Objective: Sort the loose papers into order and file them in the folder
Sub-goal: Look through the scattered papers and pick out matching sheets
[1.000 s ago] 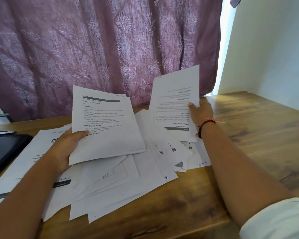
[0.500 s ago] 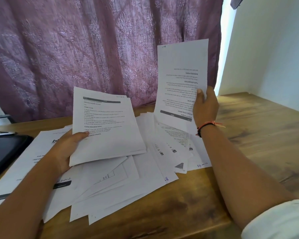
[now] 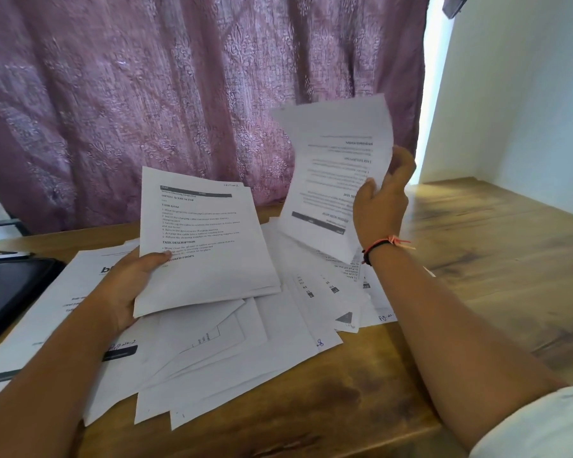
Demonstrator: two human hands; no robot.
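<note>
Papers (image 3: 278, 345) are lying scattered across the table (image 3: 483, 279), left hand (image 3: 126, 285) is gripping a stack (image 3: 209, 272) tilted up over them, right hand (image 3: 381, 209) is pinching one upside-down sheet (image 3: 331, 173) up in the air beside it.

The black folder (image 3: 12, 292) is cut off at the left edge; the raised sheet (image 3: 338, 166) is blurred, its print unreadable.

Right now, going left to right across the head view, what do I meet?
black folder → left hand → stack of papers that it holds → upside-down sheet, lifted off the pile → right hand holding that sheet → bare wooden table
</note>
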